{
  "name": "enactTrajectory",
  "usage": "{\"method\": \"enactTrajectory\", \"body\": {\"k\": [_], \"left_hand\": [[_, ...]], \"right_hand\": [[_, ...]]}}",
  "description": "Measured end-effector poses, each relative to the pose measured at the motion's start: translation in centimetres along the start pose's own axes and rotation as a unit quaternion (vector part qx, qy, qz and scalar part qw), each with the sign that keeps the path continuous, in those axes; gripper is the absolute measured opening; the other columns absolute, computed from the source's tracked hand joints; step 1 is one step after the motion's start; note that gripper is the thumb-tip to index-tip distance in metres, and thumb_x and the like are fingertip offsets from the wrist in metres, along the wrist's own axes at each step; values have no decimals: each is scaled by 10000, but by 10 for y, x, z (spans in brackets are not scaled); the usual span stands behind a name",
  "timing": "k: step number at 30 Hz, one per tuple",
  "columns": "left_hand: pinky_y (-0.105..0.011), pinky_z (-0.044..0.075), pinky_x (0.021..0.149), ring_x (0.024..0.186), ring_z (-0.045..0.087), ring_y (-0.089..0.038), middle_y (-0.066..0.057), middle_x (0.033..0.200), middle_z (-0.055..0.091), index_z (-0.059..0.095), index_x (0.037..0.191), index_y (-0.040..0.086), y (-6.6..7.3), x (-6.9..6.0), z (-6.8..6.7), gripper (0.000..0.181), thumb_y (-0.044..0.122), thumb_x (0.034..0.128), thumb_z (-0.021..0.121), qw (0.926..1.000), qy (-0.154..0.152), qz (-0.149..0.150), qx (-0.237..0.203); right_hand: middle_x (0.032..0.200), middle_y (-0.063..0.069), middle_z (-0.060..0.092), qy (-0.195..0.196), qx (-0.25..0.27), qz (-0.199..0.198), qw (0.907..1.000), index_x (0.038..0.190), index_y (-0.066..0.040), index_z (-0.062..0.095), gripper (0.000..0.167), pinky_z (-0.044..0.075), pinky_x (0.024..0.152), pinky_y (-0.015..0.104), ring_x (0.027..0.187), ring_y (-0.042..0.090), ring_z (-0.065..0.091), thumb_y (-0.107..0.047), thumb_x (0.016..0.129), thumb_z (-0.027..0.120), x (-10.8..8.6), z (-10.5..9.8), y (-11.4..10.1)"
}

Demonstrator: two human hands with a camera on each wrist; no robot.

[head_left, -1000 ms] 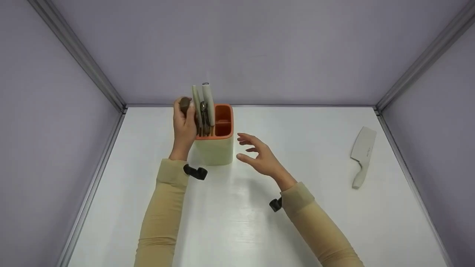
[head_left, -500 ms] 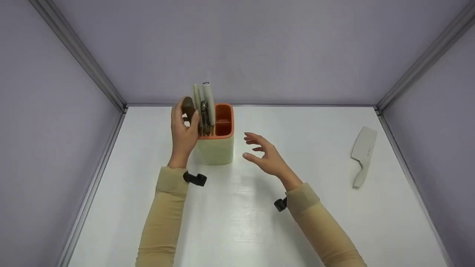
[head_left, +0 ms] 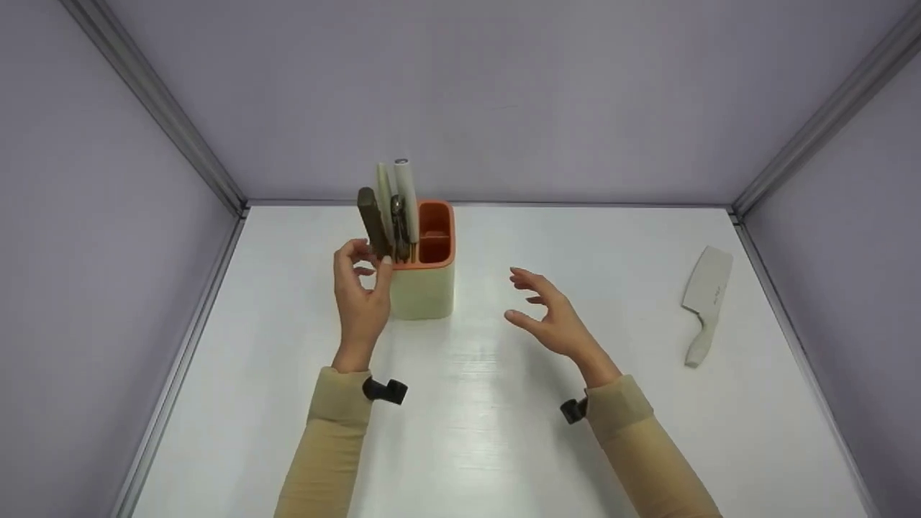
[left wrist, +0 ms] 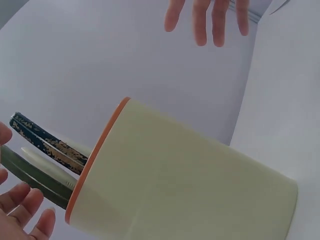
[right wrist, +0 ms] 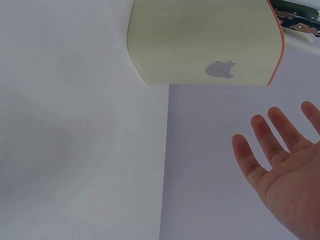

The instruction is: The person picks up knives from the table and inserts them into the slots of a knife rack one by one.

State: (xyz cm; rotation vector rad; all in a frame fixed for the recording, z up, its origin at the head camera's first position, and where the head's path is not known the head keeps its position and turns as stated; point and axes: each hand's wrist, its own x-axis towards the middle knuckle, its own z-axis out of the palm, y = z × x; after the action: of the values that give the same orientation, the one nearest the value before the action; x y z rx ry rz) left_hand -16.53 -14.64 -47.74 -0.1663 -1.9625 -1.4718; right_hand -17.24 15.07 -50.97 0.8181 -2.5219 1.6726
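Note:
A pale green knife holder (head_left: 423,296) with an orange rim stands upright near the back wall. Several handles rise from its left side: a dark green one (head_left: 370,216), a pale green one (head_left: 384,188), a white one (head_left: 406,194) and a dark one with flaked paint (left wrist: 47,142). My left hand (head_left: 363,302) is beside the holder's front left edge, thumb and fingers parted, just below the dark green handle. Whether a fingertip touches it I cannot tell. My right hand (head_left: 552,316) hovers right of the holder, holding nothing, its fingers spread.
A pale cleaver (head_left: 705,296) lies flat on the white table (head_left: 475,446) at the far right, its handle toward the front. Two orange compartments (head_left: 434,234) fill the holder's right side. Grey walls with metal corner rails enclose the table on the left, back and right.
My left hand has let go of the dark green handle and drawn down toward me; that handle stands in the holder. My right hand has moved right and nearer, away from the holder.

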Motion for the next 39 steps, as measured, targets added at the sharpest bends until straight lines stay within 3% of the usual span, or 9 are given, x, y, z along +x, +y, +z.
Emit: {"method": "enactTrajectory", "body": {"k": [4, 9, 18, 25, 33, 39], "left_hand": [[-431, 421, 770, 953, 508, -271, -184, 1039, 532, 506, 1176, -64, 0, -16, 9, 285, 60, 946, 623, 9991, -345, 230, 1], [-406, 446, 796, 990, 521, -240, -176, 1066, 562, 547, 1205, -14, -5, -36, 23, 294, 94, 946, 636, 9939, -1016, 402, 141], [-401, 410, 1029, 1235, 501, -189, -58, 1316, 553, 530, 1361, 65, -7, -60, 48, 421, 264, 995, 591, 9774, -1999, 484, 484], [-401, 333, 1099, 1355, 402, -165, -68, 1450, 470, 450, 1456, 109, -11, -72, 67, 522, 373, 1015, 536, 9615, -2655, 368, 612], [-495, 319, 1091, 1381, 371, -207, -94, 1478, 441, 419, 1478, 96, -14, -81, 87, 607, 426, 988, 558, 9473, -3069, 443, 808], [-479, 332, 1084, 1381, 369, -189, -64, 1481, 438, 408, 1489, 120, -12, -89, 102, 653, 435, 953, 607, 9362, -3350, 481, 948]], "right_hand": [[1403, 192, 486, -16, -197, 205, 9996, 1462, 1, 407, 654, 383, 992, 587, 1281, 394, 441, -78, 896, 726, -11, -9, -5], [1419, 122, 489, 90, -428, 329, 9985, 1483, -104, 414, 685, 392, 988, 558, 1288, 319, 454, -148, 888, 751, -21, -20, 32], [1421, 85, 487, 253, -701, 634, 9952, 1486, -161, 417, 666, 395, 990, 558, 1281, 280, 454, -216, 905, 738, -44, -51, 52], [1428, 144, 465, 295, -950, 1081, 9892, 1503, -147, 387, 706, 370, 995, 589, 1298, 323, 425, -286, 905, 736, -61, -80, 65], [1434, 199, 446, 324, -1423, 1543, 9772, 1516, -115, 353, 755, 363, 1003, 595, 1300, 372, 408, -335, 901, 732, -81, -112, 82], [1420, 238, 443, 266, -1634, 1787, 9699, 1525, -95, 327, 774, 349, 1007, 619, 1302, 410, 394, -368, 910, 712, -92, -133, 91]]}}
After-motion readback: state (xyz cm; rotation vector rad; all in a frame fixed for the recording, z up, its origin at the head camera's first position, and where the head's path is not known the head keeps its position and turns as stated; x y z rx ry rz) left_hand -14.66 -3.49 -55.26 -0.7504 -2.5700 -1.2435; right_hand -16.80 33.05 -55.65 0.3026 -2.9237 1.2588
